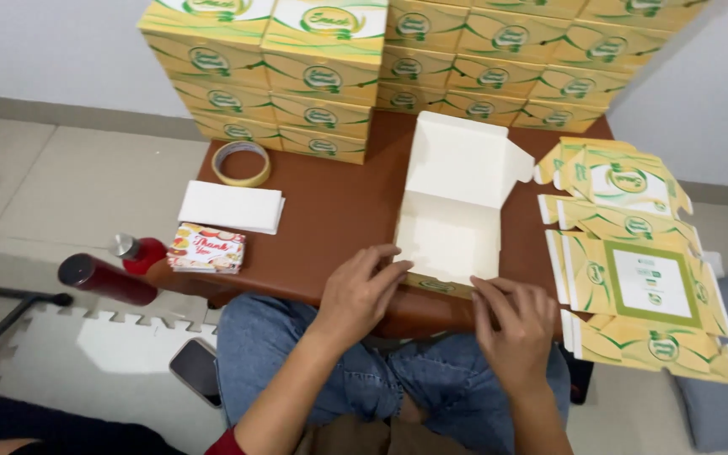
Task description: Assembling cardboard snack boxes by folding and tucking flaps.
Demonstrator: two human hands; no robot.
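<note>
- Your left hand [362, 291] and right hand [514, 322], low centre, each pinch the box's [451, 221] front wall.
- Box sits open mid-frame on the desk [330, 219], flat blanks [634, 270] at right.

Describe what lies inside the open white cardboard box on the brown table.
The open white cardboard box shows only bare white floor and walls. Its front corners are covered by the left hand and right hand.

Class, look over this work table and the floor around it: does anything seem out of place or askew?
A phone lies on the floor mat beside the knee, where it might be stepped on. Box stacks look tidy.
</note>
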